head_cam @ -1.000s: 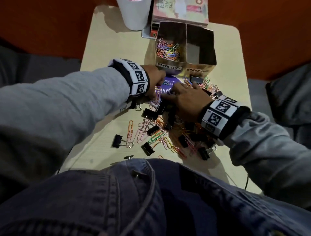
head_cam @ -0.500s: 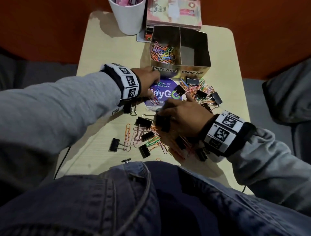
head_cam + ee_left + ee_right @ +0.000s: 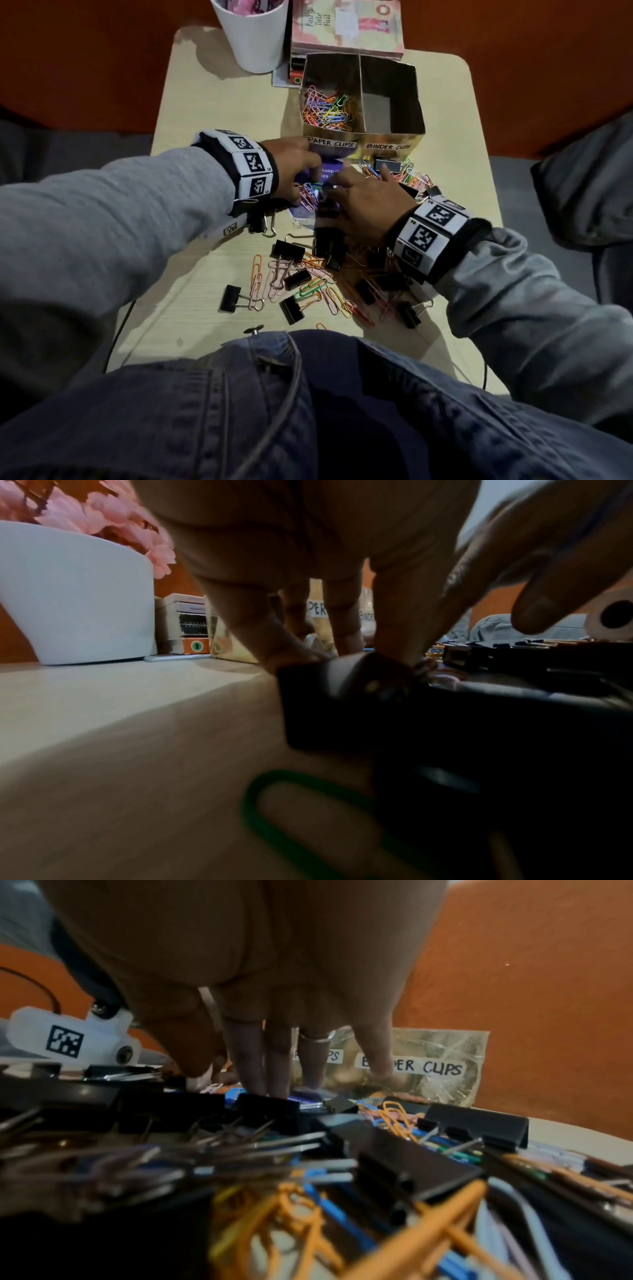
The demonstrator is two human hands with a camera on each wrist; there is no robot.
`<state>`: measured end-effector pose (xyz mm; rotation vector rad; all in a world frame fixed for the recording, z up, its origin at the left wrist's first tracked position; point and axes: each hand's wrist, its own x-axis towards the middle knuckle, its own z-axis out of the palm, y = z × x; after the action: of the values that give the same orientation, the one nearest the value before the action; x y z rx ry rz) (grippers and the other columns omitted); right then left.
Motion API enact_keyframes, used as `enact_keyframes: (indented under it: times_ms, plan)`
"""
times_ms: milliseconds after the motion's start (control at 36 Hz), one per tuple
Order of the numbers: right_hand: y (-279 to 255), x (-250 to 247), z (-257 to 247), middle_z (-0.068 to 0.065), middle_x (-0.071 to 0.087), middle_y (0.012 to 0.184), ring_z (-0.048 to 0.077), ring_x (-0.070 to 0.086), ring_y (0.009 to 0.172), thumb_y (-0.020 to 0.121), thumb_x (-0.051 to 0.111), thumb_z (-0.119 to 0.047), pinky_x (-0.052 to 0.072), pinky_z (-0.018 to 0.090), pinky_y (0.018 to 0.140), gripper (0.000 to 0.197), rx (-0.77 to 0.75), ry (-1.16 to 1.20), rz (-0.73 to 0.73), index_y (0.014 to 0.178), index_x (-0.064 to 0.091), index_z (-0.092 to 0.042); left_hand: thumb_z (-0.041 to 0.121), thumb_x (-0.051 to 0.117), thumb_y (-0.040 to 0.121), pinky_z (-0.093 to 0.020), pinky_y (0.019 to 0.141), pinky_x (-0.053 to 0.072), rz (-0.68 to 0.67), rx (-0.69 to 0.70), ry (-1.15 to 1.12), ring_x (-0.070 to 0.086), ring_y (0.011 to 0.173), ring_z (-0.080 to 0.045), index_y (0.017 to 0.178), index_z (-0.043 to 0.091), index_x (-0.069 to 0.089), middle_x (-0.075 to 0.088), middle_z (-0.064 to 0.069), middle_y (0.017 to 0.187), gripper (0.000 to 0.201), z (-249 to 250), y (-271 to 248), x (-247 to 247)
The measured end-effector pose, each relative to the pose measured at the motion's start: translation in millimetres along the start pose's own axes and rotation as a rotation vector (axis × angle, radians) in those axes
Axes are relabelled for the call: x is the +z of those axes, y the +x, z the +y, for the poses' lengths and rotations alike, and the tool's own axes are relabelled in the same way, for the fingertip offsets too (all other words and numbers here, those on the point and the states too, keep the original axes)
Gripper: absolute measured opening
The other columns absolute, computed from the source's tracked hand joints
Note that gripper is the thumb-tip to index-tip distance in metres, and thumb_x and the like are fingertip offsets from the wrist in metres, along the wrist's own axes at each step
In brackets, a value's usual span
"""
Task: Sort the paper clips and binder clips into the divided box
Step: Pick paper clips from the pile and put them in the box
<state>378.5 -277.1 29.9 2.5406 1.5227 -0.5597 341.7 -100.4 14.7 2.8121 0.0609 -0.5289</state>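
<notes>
Head view: divided box (image 3: pixel 363 144) at the table's (image 3: pixel 205 113) far side; left cell, labelled PAPER CLIPS, holds coloured paper clips (image 3: pixel 327 109); right cell, BINDER CLIPS, shows only bare floor. Black binder clips (image 3: pixel 289 249) and more paper clips lie scattered nearer. Left hand (image 3: pixel 291 168) and right hand (image 3: pixel 370 202) meet over a clip cluster just before the box.

Left wrist view: left fingers (image 3: pixel 397 631) point down, tips on clips; grasp cannot be told.

Right wrist view: right fingers (image 3: pixel 246 1064) extended, tips touching clips, nothing gripped.
</notes>
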Motion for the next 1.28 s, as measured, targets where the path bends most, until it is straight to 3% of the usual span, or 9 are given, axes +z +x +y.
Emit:
enact_keyframes:
  times_ms: [167, 389, 555, 667, 750, 972, 1111, 1222, 1278]
  plan:
    - [-2, -2, -1, -0.003, 0.047, 0.129, 0.018, 0.052, 0.122, 0.095, 0.041, -0.047, 0.014, 0.068, 0.108, 0.041, -0.073, -0.008, -0.034, 0.128, 0.055, -0.027, 0.021, 0.078, 0.072, -0.028, 0.082, 0.039, 0.015, 0.045, 0.016, 0.048, 0.111, -0.025, 0.110, 0.018, 0.059, 0.047, -0.006, 0.123, 0.043, 4, -1, 3]
    - [-11, 1, -4, -0.014, 0.032, 0.153, 0.012, 0.034, 0.139, 0.091, 0.043, -0.020, 0.008, 0.070, 0.108, 0.048, -0.144, 0.054, -0.102, 0.138, 0.047, -0.031, 0.020, 0.065, 0.084, -0.029, 0.073, 0.037, -0.056, 0.109, 0.214, 0.052, 0.104, -0.026, 0.102, 0.016, 0.061, 0.056, -0.008, 0.110, 0.019, 16, 2, 2]
    - [-18, 1, 12, 0.000, 0.056, 0.133, 0.022, 0.053, 0.120, 0.086, 0.052, -0.016, 0.039, 0.045, 0.102, 0.041, -0.037, 0.276, 0.124, 0.126, 0.061, -0.022, 0.018, 0.062, 0.084, -0.029, 0.071, 0.039, -0.118, 0.095, 0.270, 0.056, 0.095, -0.028, 0.098, 0.013, 0.055, 0.060, -0.011, 0.104, 0.016, 23, 0, 4]
    - [-19, -1, 31, 0.005, 0.046, 0.140, 0.027, 0.049, 0.124, 0.090, 0.052, -0.021, 0.045, 0.038, 0.097, 0.044, 0.155, 0.208, 0.104, 0.134, 0.054, -0.019, 0.016, 0.061, 0.085, -0.028, 0.067, 0.036, -0.158, 0.096, 0.233, 0.053, 0.086, -0.025, 0.090, 0.015, 0.052, 0.059, -0.008, 0.094, 0.010, 23, -1, 2]
    - [-21, 3, 31, 0.003, 0.036, 0.148, 0.028, 0.050, 0.124, 0.092, 0.052, -0.032, 0.043, 0.038, 0.098, 0.049, 0.149, 0.138, 0.002, 0.139, 0.046, -0.025, 0.010, 0.059, 0.083, -0.027, 0.057, 0.031, -0.155, 0.096, 0.160, 0.048, 0.077, -0.023, 0.084, 0.017, 0.049, 0.054, -0.001, 0.078, 0.012, 20, 0, 2]
    - [-25, 6, 13, 0.000, 0.030, 0.152, 0.027, 0.049, 0.127, 0.091, 0.053, -0.025, 0.045, 0.040, 0.100, 0.051, 0.037, 0.227, 0.035, 0.141, 0.044, -0.026, 0.004, 0.066, 0.078, -0.020, 0.060, 0.035, 0.011, 0.030, -0.207, 0.052, 0.071, -0.016, 0.068, 0.026, 0.048, 0.052, 0.011, 0.068, 0.030, -1, -5, -13]
    - [-27, -14, 46, 0.005, 0.046, 0.140, 0.028, 0.052, 0.120, 0.091, 0.057, -0.024, 0.046, 0.039, 0.094, 0.041, 0.273, 0.239, 0.183, 0.132, 0.054, -0.022, 0.005, 0.069, 0.080, -0.015, 0.052, 0.040, 0.126, 0.009, -0.377, 0.050, 0.052, 0.003, 0.073, 0.023, 0.053, 0.054, 0.011, 0.067, 0.025, -2, 0, -47]
    - [-22, -20, 82, 0.010, 0.042, 0.142, 0.033, 0.051, 0.120, 0.087, 0.060, -0.016, 0.046, 0.041, 0.093, 0.051, 0.344, 0.119, 0.013, 0.137, 0.049, -0.021, 0.003, 0.067, 0.079, -0.004, 0.047, 0.040, 0.241, -0.027, -0.427, 0.051, 0.043, 0.009, 0.071, 0.023, 0.055, 0.054, 0.011, 0.064, 0.025, 1, 20, -74]
    - [-18, -22, 88, 0.007, 0.038, 0.145, 0.032, 0.051, 0.121, 0.086, 0.062, -0.020, 0.046, 0.042, 0.092, 0.059, 0.328, 0.074, -0.081, 0.142, 0.042, -0.024, 0.005, 0.068, 0.079, -0.013, 0.054, 0.048, 0.279, -0.052, -0.424, 0.055, 0.051, 0.002, 0.067, 0.024, 0.055, 0.058, 0.008, 0.066, 0.026, 4, 34, -83]
